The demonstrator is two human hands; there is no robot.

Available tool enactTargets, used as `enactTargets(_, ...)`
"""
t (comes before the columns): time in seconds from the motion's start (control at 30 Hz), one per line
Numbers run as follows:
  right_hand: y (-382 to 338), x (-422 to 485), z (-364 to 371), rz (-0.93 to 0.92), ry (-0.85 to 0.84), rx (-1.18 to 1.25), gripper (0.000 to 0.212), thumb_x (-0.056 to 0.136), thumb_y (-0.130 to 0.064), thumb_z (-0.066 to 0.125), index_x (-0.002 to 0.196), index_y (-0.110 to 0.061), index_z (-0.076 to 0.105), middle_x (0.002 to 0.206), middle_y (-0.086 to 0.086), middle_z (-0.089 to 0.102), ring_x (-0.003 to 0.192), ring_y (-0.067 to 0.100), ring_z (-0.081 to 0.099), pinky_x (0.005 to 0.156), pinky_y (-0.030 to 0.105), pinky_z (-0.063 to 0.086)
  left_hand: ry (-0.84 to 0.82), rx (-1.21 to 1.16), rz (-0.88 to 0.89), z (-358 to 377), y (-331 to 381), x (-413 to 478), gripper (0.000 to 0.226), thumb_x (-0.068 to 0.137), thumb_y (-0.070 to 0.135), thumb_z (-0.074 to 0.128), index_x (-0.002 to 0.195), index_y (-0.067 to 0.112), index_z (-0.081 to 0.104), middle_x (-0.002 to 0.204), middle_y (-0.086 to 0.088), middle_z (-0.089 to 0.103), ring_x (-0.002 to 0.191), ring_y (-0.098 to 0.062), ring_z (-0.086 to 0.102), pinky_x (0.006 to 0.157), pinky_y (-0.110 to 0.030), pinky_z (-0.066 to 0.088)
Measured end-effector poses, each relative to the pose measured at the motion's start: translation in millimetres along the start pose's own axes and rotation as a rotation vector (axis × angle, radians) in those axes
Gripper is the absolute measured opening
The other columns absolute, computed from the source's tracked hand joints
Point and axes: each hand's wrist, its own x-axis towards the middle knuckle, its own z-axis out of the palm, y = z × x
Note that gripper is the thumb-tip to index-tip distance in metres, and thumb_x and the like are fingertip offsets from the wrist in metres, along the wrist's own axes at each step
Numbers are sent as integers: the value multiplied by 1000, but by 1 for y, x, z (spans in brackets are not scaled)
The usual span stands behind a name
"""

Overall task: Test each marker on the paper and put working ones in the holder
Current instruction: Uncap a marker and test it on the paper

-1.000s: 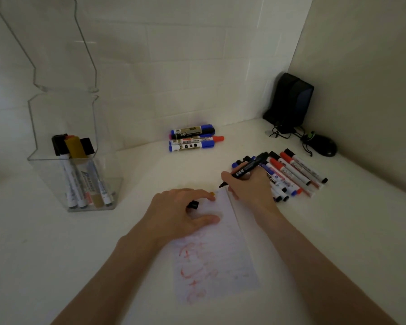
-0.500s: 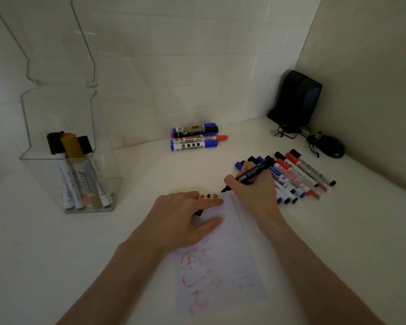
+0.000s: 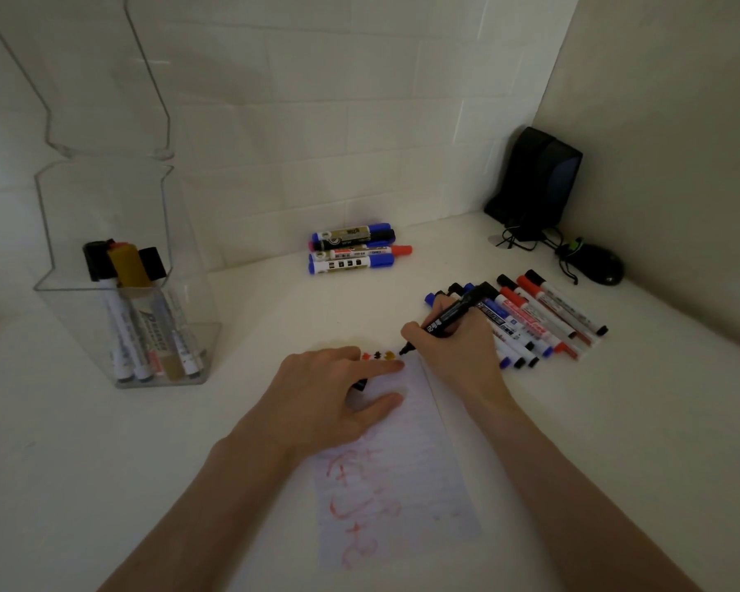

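My right hand (image 3: 458,352) grips an uncapped black marker (image 3: 449,318), its tip touching the top edge of the lined paper (image 3: 402,484) beside a row of small coloured test marks (image 3: 379,355). Red scribbles cover the lower part of the paper. My left hand (image 3: 330,395) presses the paper's upper left corner, index finger stretched out, with a black cap (image 3: 362,384) tucked under its fingers. The clear holder (image 3: 103,288) stands at the left with several capped markers (image 3: 133,318) upright in it.
Several red, blue and black markers (image 3: 543,318) lie in a row right of my right hand. A few thick markers (image 3: 351,249) lie by the back wall. A black speaker (image 3: 535,181), cables and a mouse (image 3: 599,262) fill the right corner.
My right hand brought the marker tip down to the paper's top edge. My left hand shifted slightly, uncovering the small test marks. The camera drifted a little.
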Motion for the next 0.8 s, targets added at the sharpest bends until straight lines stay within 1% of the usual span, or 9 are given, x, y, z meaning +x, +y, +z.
enactTargets(0.1,1,1,-1,-1,9,-1,34,79,-11,75,67,-15,44,50,-12,41,48,3,42,52,12,40,-6,-9,4,1,-1,0,53,90,77,32,137,57,47,72,18,41,67,-5,44,57,-20,29)
enactTargets(0.2,0,1,0,15,18,-6,32,81,-14,76,67,-16,47,48,-13,45,48,1,46,53,11,41,5,-15,9,0,0,0,53,89,77,32,136,57,47,74,17,45,68,-6,46,57,-20,28)
enactTargets(0.27,0,1,0,-2,6,-15,30,80,-12,76,67,-10,49,48,-13,46,49,2,45,52,13,40,11,-18,10,1,0,0,53,89,77,32,136,57,48,74,17,45,68,-5,46,57,-21,29)
enactTargets(0.33,0,1,1,4,-13,-14,32,79,-12,76,67,-7,47,51,-10,43,49,4,42,50,15,39,16,-19,14,1,0,-1,53,89,77,32,135,57,49,73,18,43,67,-5,45,57,-22,31)
enactTargets(0.5,0,1,0,38,-1,-7,33,81,-12,76,68,-14,46,47,-14,44,48,1,45,51,11,40,23,-42,21,1,0,-1,53,89,76,33,133,55,53,73,19,43,67,-2,44,58,-22,32)
enactTargets(0.6,-1,2,-1,51,-11,-6,34,82,-11,75,68,-14,44,53,-8,41,47,3,41,50,11,39,-3,-53,16,0,0,-1,54,88,77,31,135,56,49,74,19,41,69,-3,46,60,-24,35)
enactTargets(0.67,-1,2,-2,93,19,37,30,84,-12,73,70,-13,46,57,-4,44,49,2,41,54,12,40,-18,-66,14,-1,0,-1,56,87,78,29,136,57,48,76,20,43,73,-3,50,62,-25,40)
enactTargets(0.7,-2,2,-3,120,46,67,27,85,-13,73,72,-12,49,60,-3,46,52,2,44,58,14,43,-20,-70,13,-2,1,-1,57,87,78,29,136,57,47,78,20,45,76,-4,54,64,-25,43)
enactTargets(0.8,-3,3,-4,196,148,231,23,89,-16,74,76,-13,55,62,-4,54,56,3,51,66,19,45,20,-158,-15,-8,3,-4,56,86,78,38,135,52,47,94,23,61,88,0,62,76,-26,51)
